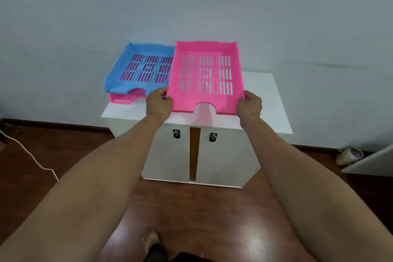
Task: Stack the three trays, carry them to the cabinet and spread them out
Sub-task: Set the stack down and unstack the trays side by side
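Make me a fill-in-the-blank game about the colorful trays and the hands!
1. Both hands, left hand and right hand, hold a tray colored ____.
2. The blue tray sits on top of a ____ tray.
3. The white cabinet has ____ locks on its doors.

Missing words: pink; pink; two
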`<action>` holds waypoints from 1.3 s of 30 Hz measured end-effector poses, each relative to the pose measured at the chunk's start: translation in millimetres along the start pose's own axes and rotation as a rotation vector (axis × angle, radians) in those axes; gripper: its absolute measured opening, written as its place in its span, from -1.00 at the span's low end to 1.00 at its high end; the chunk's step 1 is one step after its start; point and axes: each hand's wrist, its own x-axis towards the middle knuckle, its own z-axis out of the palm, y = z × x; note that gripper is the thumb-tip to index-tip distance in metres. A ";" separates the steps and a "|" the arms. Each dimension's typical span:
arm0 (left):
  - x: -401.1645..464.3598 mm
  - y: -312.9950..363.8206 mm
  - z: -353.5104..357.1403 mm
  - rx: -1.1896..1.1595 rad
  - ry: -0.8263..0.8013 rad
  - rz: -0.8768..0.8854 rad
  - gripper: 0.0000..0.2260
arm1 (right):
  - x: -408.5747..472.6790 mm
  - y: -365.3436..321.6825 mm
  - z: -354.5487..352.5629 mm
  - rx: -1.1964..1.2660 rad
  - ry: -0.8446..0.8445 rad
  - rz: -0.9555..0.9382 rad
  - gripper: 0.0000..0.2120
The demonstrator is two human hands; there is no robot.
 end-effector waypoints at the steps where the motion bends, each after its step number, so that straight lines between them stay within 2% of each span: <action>1: -1.3 -3.2 1.4 0.017 0.005 0.000 -0.70 | 0.0 5.0 0.2 -0.005 0.000 -0.003 -0.60; 9: -16.9 -22.0 -0.2 0.052 -0.017 -0.063 -0.68 | -12.9 27.5 4.2 0.014 -0.042 0.019 -0.57; 11: -5.4 -54.0 38.2 0.097 -0.028 -0.175 -0.69 | 16.6 67.6 18.0 -0.070 -0.050 0.112 -0.58; 13: -17.6 -60.8 38.9 0.103 -0.042 -0.204 -0.72 | 7.8 77.8 17.0 -0.092 -0.074 0.135 -0.59; 18: -13.0 -59.8 38.0 0.090 0.004 -0.224 -0.77 | 11.4 78.3 19.6 -0.095 -0.031 0.162 -0.63; 25: 2.0 -71.6 39.6 0.097 0.083 -0.289 -0.65 | 21.8 81.0 36.7 -0.067 -0.033 0.170 -0.65; 33: 47.1 -79.4 44.9 0.098 0.131 -0.345 -0.62 | 49.3 71.3 68.0 -0.080 -0.027 0.169 -0.83; 36: 60.2 -80.7 46.9 0.114 0.139 -0.374 -0.58 | 60.6 65.4 75.9 -0.075 -0.031 0.150 -0.76; 39: 70.0 -83.8 49.5 0.133 0.142 -0.405 -0.53 | 70.7 61.7 83.0 -0.070 -0.028 0.131 -0.78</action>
